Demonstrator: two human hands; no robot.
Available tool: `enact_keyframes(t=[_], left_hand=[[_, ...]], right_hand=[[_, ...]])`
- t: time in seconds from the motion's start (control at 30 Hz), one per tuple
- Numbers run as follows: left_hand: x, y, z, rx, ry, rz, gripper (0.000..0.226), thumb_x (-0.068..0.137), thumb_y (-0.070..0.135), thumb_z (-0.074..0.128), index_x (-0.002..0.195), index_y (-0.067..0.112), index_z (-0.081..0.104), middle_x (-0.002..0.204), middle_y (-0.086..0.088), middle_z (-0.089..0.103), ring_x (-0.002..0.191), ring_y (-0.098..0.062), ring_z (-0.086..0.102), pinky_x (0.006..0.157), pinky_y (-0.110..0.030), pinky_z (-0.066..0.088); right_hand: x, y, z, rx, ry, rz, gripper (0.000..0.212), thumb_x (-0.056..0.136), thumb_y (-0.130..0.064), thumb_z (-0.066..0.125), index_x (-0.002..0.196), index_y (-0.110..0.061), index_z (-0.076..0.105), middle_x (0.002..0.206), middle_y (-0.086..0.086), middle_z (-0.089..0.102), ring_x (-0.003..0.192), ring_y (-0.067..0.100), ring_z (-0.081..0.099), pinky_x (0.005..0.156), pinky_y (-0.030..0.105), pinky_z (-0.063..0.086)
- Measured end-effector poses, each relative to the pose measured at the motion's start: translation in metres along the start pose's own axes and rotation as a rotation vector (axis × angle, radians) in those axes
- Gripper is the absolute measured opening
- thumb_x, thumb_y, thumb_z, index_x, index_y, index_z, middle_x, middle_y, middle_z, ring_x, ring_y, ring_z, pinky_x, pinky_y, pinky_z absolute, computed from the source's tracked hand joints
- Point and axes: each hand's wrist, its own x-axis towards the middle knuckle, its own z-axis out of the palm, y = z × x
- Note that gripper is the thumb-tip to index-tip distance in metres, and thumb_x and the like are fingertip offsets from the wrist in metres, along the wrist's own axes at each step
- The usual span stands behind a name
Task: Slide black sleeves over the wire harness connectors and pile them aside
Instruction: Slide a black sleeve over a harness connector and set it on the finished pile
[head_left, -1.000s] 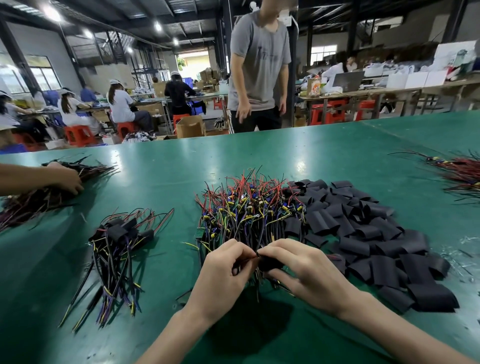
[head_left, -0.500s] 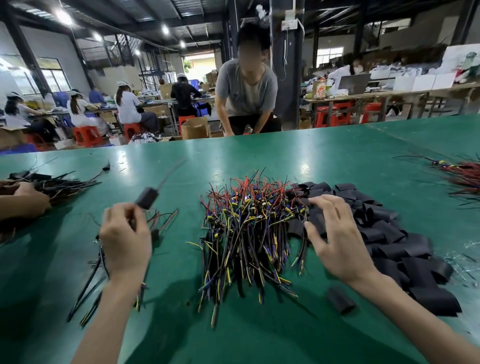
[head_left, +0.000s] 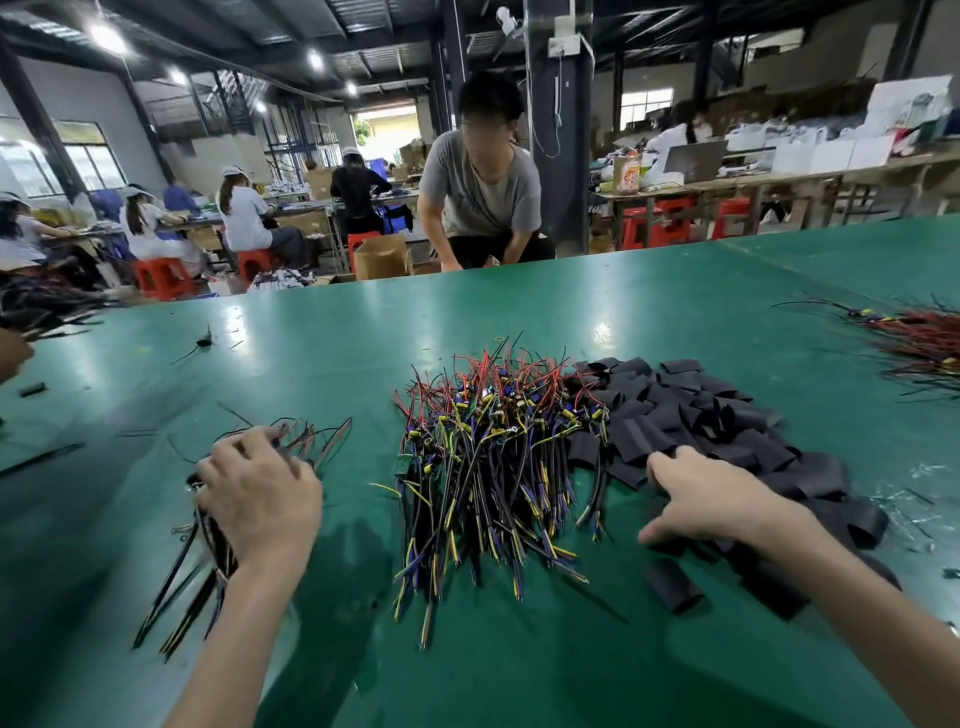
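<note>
At nine o'clock our left hand (head_left: 254, 499) covers the finished pile (head_left: 208, 540), grip unclear; at three our unclenched right hand (head_left: 711, 499) should pinch just one sleeve (head_left: 634, 441).

Bright overhead lamps, glare on table (head_left: 597, 332), wide-angle edge distortion.

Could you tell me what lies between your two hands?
In the head view, the heap of multicoloured wire harnesses lies between the left hand and the right hand.

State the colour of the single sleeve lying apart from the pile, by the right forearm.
Black. The loose sleeve shows best in the head view.
</note>
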Motion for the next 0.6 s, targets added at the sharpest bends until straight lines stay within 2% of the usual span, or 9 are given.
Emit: enact_keyframes(t=[0.1, 0.2, 0.33, 0.47, 0.53, 0.6], left_hand=[[-0.021, 0.03, 0.009, -0.108, -0.105, 0.126, 0.028, 0.081, 0.012, 0.065, 0.108, 0.003, 0.059, 0.107, -0.023, 0.056, 0.101, -0.037, 0.047, 0.083, -0.047, 0.039], [-0.044, 0.054, 0.022, -0.252, -0.278, 0.221, 0.02, 0.09, 0.02, 0.058, 0.108, 0.01, 0.058, 0.105, -0.008, 0.059, 0.098, -0.019, 0.046, 0.085, -0.03, 0.037], [-0.047, 0.077, 0.028, -0.382, -0.317, 0.248, 0.015, 0.092, 0.022, 0.055, 0.104, 0.013, 0.058, 0.1, -0.003, 0.059, 0.096, -0.017, 0.046, 0.084, -0.027, 0.036], [-0.034, 0.102, 0.027, -0.4, -0.272, 0.296, 0.014, 0.093, 0.02, 0.055, 0.101, 0.011, 0.06, 0.098, -0.004, 0.06, 0.093, -0.018, 0.048, 0.082, -0.027, 0.039], [-0.028, 0.114, 0.028, -0.393, -0.253, 0.325, 0.016, 0.093, 0.021, 0.054, 0.102, 0.009, 0.061, 0.099, -0.007, 0.061, 0.095, -0.022, 0.05, 0.084, -0.032, 0.042], [-0.023, 0.127, 0.031, -0.358, -0.261, 0.354, 0.021, 0.094, 0.024, 0.052, 0.107, 0.01, 0.06, 0.103, -0.008, 0.061, 0.098, -0.024, 0.051, 0.088, -0.035, 0.043]], right_hand=[[0.006, -0.009, 0.008, 0.054, 0.089, -0.025, 0.029, 0.086, -0.03, 0.062, 0.101, -0.014, 0.043, 0.105, 0.007, 0.04, 0.103, 0.031, 0.055, 0.081, 0.035, 0.046], [0.013, -0.016, 0.016, 0.104, 0.199, -0.058, 0.014, 0.091, -0.016, 0.052, 0.103, -0.011, 0.047, 0.101, 0.006, 0.042, 0.1, 0.031, 0.054, 0.08, 0.036, 0.046], [0.017, -0.029, 0.033, 0.106, 0.395, -0.076, 0.026, 0.087, -0.007, 0.053, 0.11, -0.013, 0.041, 0.112, 0.006, 0.045, 0.105, 0.025, 0.05, 0.074, 0.03, 0.04], [0.014, -0.036, 0.054, 0.0, 0.569, -0.121, 0.038, 0.081, -0.002, 0.051, 0.115, -0.013, 0.039, 0.114, 0.005, 0.037, 0.104, 0.02, 0.045, 0.084, 0.026, 0.042], [0.016, -0.033, 0.056, 0.054, 0.611, -0.148, 0.039, 0.078, 0.003, 0.048, 0.113, -0.012, 0.04, 0.111, 0.005, 0.037, 0.099, 0.02, 0.046, 0.085, 0.025, 0.042], [0.02, -0.029, 0.055, 0.163, 0.636, -0.173, 0.038, 0.077, 0.009, 0.046, 0.111, -0.009, 0.044, 0.106, 0.006, 0.042, 0.094, 0.022, 0.049, 0.077, 0.023, 0.039]])
